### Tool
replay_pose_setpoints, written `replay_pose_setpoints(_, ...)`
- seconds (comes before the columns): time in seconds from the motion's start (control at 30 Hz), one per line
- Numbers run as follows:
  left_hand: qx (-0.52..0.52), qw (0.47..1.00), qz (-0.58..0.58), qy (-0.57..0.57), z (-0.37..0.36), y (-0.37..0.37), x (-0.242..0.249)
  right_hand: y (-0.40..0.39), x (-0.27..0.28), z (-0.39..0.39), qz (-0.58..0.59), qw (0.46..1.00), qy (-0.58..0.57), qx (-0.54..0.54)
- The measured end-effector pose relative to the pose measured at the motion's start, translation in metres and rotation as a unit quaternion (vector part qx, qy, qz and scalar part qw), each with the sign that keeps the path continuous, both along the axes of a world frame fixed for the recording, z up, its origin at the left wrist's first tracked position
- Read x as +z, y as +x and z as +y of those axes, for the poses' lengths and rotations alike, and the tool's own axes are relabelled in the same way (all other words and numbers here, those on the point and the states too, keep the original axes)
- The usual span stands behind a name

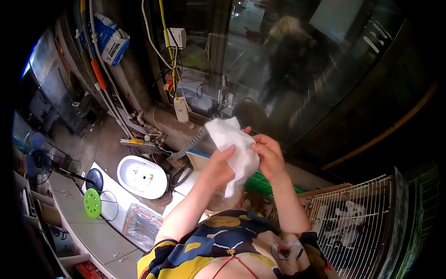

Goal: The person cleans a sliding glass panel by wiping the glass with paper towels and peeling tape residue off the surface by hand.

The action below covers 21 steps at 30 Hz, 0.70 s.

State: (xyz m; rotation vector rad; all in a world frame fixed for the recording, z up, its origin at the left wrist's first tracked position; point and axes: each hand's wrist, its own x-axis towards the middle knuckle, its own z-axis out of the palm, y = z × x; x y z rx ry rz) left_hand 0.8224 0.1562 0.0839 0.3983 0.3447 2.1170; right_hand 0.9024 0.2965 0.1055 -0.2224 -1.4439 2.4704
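A crumpled white cloth (234, 144) hangs in front of my chest, held up between both hands. My left hand (221, 165) grips its left side, with the thumb lying on top of the fabric. On the right edge, my right hand (268, 156) pinches the cloth between thumb and fingers. One end of the fabric droops below my hands, and the upper part stands up beyond them. Some fingertips are hidden behind the cloth.
A white oval basin (125, 179) lies to the left, near a green disc (92, 203) and a fan (39, 158). A broom (139, 145) and a grey corrugated hose (189, 143) are beyond. A wire cage (320, 228) stands at right, below dark glass (297, 93).
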Motion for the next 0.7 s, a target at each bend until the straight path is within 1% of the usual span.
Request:
replay_pose_setpoints(0.07,-0.008,0.999,0.028,-0.016,-0.003,-0.010,0.001,0.003,-0.004,0.003,-0.022,0.993,0.098,-0.055)
replay_pose_setpoints(0.1,-0.012,0.999,0.043,-0.024,-0.005,-0.013,0.000,0.003,-0.003,0.002,-0.016,0.991,0.110,-0.080)
replay_pose_setpoints(0.13,0.022,0.997,0.037,-0.061,-0.007,-0.013,-0.007,0.002,-0.002,0.001,-0.009,0.987,0.122,-0.106)
replay_pose_setpoints(0.17,0.024,0.998,0.028,-0.059,-0.007,-0.013,-0.007,0.002,0.000,0.001,-0.001,0.982,0.134,-0.132)
replay_pose_setpoints(0.23,0.029,0.998,0.009,-0.057,-0.008,-0.010,-0.002,0.003,0.002,-0.001,0.005,0.976,0.158,-0.152)
replay_pose_setpoints(0.3,0.049,0.995,0.013,-0.085,-0.007,-0.010,-0.005,0.003,0.001,-0.003,0.009,0.965,0.192,-0.178)
replay_pose_setpoints(0.33,0.060,0.993,0.015,-0.099,-0.006,-0.011,-0.007,0.004,0.002,-0.002,0.011,0.964,0.187,-0.189)
replay_pose_setpoints(0.4,0.079,0.986,0.081,-0.119,-0.007,-0.016,-0.012,0.007,0.003,0.003,0.015,0.962,0.177,-0.207)
replay_pose_setpoints(0.43,0.089,0.981,0.114,-0.129,-0.009,-0.018,-0.013,0.008,0.003,0.006,0.022,0.965,0.167,-0.199)
replay_pose_setpoints(0.5,0.085,0.975,0.136,-0.154,-0.013,-0.021,-0.010,0.008,0.004,0.010,0.037,0.972,0.146,-0.183)
replay_pose_setpoints(0.53,0.084,0.972,0.147,-0.166,-0.015,-0.022,-0.008,0.005,0.004,0.006,0.022,0.974,0.131,-0.183)
replay_pose_setpoints(0.63,0.095,0.972,0.146,-0.158,-0.018,-0.023,-0.002,0.004,0.016,-0.010,-0.023,0.961,0.252,-0.112)
replay_pose_setpoints(0.7,0.105,0.969,0.162,-0.154,-0.022,-0.024,0.006,0.003,0.013,-0.005,-0.039,0.957,0.266,-0.109)
